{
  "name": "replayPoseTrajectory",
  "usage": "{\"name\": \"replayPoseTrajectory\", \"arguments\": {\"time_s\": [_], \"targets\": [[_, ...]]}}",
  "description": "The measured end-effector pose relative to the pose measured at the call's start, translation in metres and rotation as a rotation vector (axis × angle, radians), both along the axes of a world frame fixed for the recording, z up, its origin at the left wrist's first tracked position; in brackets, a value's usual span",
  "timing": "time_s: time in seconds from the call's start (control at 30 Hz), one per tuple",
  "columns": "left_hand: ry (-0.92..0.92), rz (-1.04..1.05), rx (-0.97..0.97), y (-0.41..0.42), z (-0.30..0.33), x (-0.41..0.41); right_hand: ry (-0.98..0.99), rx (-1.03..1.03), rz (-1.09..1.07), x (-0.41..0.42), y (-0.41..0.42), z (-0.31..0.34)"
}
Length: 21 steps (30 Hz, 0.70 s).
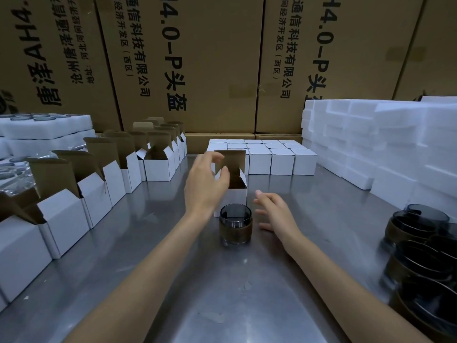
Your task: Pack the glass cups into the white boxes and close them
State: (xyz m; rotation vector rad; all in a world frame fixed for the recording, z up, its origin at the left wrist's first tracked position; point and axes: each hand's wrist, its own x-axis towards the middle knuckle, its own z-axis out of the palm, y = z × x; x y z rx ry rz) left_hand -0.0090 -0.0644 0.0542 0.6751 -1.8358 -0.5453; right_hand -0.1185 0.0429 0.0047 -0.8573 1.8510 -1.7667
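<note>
A smoky glass cup point(235, 224) with a brown band stands upright on the steel table point(173, 280), just in front of a white box point(238, 196) whose brown-lined lid stands up. My left hand point(205, 184) is at the box's left side, fingers curved near the raised flap; whether it touches the flap I cannot tell. My right hand point(274, 211) hovers low to the right of the cup, fingers relaxed, holding nothing. Several more glass cups point(420, 243) crowd the right edge.
A row of white boxes with raised lids point(81, 194) runs along the left. Closed white boxes point(272, 154) sit in a block at the back. White foam blocks point(395, 144) are stacked at the right, foam trays point(44, 127) at the far left, big cartons point(197, 65) behind.
</note>
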Motion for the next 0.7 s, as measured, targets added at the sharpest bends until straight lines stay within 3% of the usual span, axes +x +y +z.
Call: {"name": "replayPoseTrajectory", "arguments": {"time_s": [0.17, 0.47, 0.7], "targets": [[-0.069, -0.181, 0.411, -0.022, -0.025, -0.001, -0.043, 0.102, -0.003, 0.0, -0.013, 0.009], [-0.09, -0.092, 0.278, -0.021, -0.031, -0.004, -0.011, 0.121, -0.041, -0.004, -0.019, 0.007], [-0.223, -0.226, 0.208, -0.029, -0.024, 0.007, -0.108, 0.065, -0.08, -0.006, -0.023, 0.006]]}}
